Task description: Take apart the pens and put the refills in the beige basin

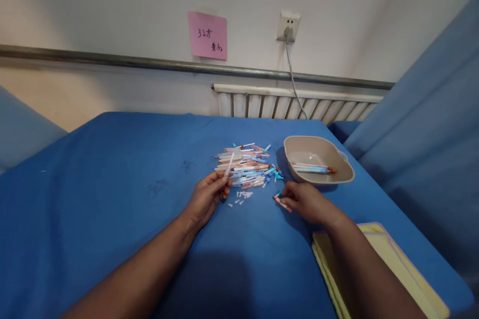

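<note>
Between the thumb and fingers of my left hand (pixel 209 194) is a slim whitish pen barrel (pixel 229 165), its tip pointing up. My right hand (pixel 305 201) is pinched at small parts (pixel 282 203), orange and teal, low over the blue cloth; which of them it grips is too small to tell. A pile of pens and pen parts (pixel 243 165) lies just beyond my left hand. Small blue, teal and brown pieces (pixel 273 175) sit at the pile's right side. Several tiny white tips (pixel 241 198) are scattered between my hands.
A beige basin (pixel 346 172) with a few pens (pixel 312 168) inside stands beyond my right hand. A folded yellow cloth (pixel 396 269) lies under my right forearm. The blue-covered table (pixel 112 199) meets a wall with a radiator (pixel 269 104); blue curtains (pixel 430 99) hang at the sides.
</note>
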{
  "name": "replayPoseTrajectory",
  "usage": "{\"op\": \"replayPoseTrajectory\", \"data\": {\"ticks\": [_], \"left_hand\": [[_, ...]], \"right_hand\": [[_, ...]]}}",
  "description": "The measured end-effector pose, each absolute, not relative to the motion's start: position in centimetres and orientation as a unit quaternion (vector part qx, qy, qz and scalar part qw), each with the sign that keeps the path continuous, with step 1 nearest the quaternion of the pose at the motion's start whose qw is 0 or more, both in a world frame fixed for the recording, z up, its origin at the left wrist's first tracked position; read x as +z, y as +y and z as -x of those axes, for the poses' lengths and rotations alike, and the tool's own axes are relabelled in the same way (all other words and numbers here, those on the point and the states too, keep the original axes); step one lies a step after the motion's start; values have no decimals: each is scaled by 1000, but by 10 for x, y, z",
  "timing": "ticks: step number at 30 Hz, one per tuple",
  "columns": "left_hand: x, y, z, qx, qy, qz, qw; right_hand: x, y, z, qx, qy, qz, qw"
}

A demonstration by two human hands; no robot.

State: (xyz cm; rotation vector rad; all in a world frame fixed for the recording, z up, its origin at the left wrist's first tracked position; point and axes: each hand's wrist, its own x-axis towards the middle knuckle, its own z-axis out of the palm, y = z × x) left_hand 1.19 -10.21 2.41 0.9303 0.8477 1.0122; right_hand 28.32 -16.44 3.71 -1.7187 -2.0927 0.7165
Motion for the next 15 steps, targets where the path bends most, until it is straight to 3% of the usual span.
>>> {"op": "replayPoseTrajectory", "data": {"ticks": [4, 8, 12, 15], "left_hand": [[29, -97, -5, 515, 397, -384, 656], [32, -91, 2, 539, 400, -376, 639], [31, -93, 0, 528, 402, -388, 639], [28, -99, -6, 494, 406, -430, 637]], "right_hand": [[31, -165, -276, 216, -749, 617, 107], [29, -165, -267, 216, -771, 589, 109], [25, -165, -258, 255, -780, 544, 176], [20, -162, -251, 347, -724, 526, 282]]}}
